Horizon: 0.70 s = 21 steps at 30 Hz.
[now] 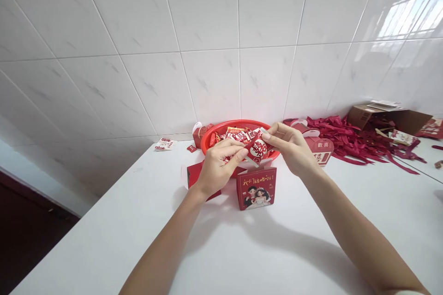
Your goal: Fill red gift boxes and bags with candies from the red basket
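Observation:
Between my two hands is a red packet with white lettering [259, 148], held tilted above a small red box. My left hand [223, 163] pinches its left edge, and my right hand [289, 145] pinches its upper right corner. The red box [256, 189] stands upright on the table, its front printed with a cartoon couple and gold writing. Behind my left hand another red box [194, 175] is partly hidden. A red plastic basket [221, 126] full of wrapped sweets [237, 134] sits behind the packet.
Closed red gift boxes [320, 147] stand right of the basket. Dark red ribbons [346, 140] lie heaped beside an open cardboard box [360, 115]. Printed cards [166, 144] and a small red sweet [191, 148] lie at the left. A tiled wall [211, 83] borders the white table [145, 221].

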Each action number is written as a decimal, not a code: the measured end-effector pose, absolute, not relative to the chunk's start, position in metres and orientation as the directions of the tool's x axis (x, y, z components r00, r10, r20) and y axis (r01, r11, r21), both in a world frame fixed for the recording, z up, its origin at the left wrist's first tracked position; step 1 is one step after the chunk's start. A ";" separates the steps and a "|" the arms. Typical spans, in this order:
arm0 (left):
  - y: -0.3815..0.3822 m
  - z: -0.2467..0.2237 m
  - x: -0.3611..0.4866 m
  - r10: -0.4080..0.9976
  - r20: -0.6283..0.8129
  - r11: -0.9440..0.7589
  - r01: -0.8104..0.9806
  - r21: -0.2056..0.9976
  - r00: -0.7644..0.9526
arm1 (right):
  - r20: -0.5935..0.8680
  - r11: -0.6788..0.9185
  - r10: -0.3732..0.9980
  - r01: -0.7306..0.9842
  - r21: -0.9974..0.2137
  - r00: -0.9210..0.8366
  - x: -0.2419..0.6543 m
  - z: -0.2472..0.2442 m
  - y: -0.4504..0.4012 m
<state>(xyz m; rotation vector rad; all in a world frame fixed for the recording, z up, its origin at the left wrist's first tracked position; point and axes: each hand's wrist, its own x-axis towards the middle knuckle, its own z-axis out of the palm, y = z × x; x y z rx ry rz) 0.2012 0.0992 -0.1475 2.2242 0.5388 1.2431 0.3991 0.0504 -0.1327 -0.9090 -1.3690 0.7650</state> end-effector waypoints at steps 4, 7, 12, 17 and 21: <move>0.104 -0.149 0.197 0.597 0.618 -0.762 0.123 0.635 0.511 | 0.450 0.448 0.892 0.192 -0.873 -0.037 0.407 -0.129 0.049; 0.105 -0.148 0.195 0.626 0.555 -0.730 0.162 0.664 0.547 | 0.516 0.502 0.855 0.322 -0.802 -0.047 0.417 -0.125 0.045; 0.103 -0.148 0.194 0.627 0.361 -0.708 0.311 0.634 0.691 | 0.563 0.526 0.820 0.523 -0.671 -0.104 0.426 -0.118 0.038; 0.107 -0.153 0.193 0.697 0.208 -0.619 0.428 0.658 0.687 | 0.549 0.539 0.813 0.607 -0.584 -0.193 0.421 -0.121 0.038; 0.111 -0.157 0.189 0.676 0.162 -0.580 0.384 0.718 0.718 | 0.463 0.522 0.843 0.630 -0.575 -0.275 0.418 -0.126 0.041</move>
